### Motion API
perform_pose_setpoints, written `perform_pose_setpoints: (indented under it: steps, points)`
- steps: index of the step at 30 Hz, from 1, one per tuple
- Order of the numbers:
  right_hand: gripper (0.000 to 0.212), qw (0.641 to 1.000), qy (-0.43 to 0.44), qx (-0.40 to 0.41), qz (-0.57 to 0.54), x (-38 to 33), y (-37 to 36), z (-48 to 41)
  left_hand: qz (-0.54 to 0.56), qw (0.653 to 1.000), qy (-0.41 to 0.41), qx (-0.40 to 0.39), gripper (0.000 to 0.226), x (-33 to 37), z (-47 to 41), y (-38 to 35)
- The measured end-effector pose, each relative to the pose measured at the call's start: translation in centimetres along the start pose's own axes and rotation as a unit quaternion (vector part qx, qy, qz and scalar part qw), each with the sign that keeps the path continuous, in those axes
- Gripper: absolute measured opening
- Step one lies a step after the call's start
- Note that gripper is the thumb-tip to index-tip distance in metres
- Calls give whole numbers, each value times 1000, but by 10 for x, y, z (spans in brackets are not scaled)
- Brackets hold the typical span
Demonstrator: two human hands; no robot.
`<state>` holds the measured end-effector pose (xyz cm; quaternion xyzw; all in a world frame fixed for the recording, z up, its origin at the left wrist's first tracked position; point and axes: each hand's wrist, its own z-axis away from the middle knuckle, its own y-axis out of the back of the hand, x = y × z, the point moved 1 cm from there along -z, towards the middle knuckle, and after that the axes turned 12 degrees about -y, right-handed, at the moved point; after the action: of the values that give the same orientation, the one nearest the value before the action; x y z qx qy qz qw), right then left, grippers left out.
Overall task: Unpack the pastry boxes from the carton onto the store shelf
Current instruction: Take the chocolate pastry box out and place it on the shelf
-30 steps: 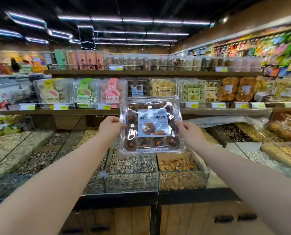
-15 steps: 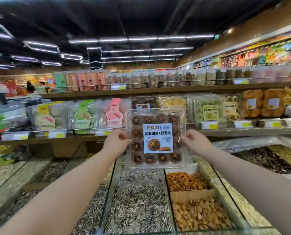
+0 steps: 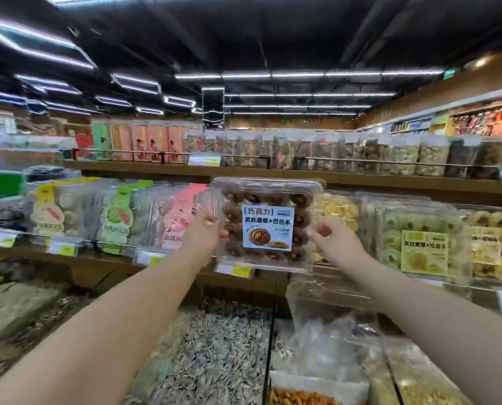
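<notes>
While hands [image 3: 200, 233] [image 3: 331, 239] pinch its sides, the square clear-plastic pastry box [image 3: 268, 226] gleams.

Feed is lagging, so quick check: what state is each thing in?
pastry box: lid closed, upright, held at both sides.
left hand: grips the box's left edge.
right hand: grips the box's right edge.
shelf: stocked with upright boxes.
seed bin: uncovered, filled.
</notes>
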<state>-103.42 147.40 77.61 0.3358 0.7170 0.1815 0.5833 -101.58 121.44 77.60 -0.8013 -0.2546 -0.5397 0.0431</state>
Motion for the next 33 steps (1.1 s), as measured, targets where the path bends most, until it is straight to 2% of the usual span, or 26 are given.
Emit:
perform_pose_setpoints:
  steps: [5,10,12,14,18,20,22,25,29,33]
  points:
    - [11,999,19,28,-26,10,-20,-71,-72,996,-47,26,7,-11,-57,-36]
    - [10,999,25,14,-19,25,-59,-114,-99,994,-38,29,9,-38,-91,-54]
    - [18,999,35,13,13,32,-77,-126,-99,995,-14,27,18,-49,-104,-58]
    - [17,999,36,-1,28,38,-90,-133,-118,993,9,23,29,-69,-114,-64]
    - [9,998,26,-5,58,46,-106,-150,-210,977,18,19,44,-162,-164,-70]
    - [13,997,16,2,72,44,-107,-156,-222,975,9,15,30,-134,-141,-74]
    - [16,996,6,7,90,40,-109,-162,-215,976,-10,-5,24,-100,-114,-83]
    - [27,984,16,19,175,33,-113,-169,-201,979,-21,-25,51,-104,-110,-94]
    - [40,966,43,9,256,30,-121,-173,-224,970,3,-98,43,-120,-112,-100]
    - [37,961,68,-14,267,45,-128,-173,-256,953,-18,-158,50,-135,-115,-99]
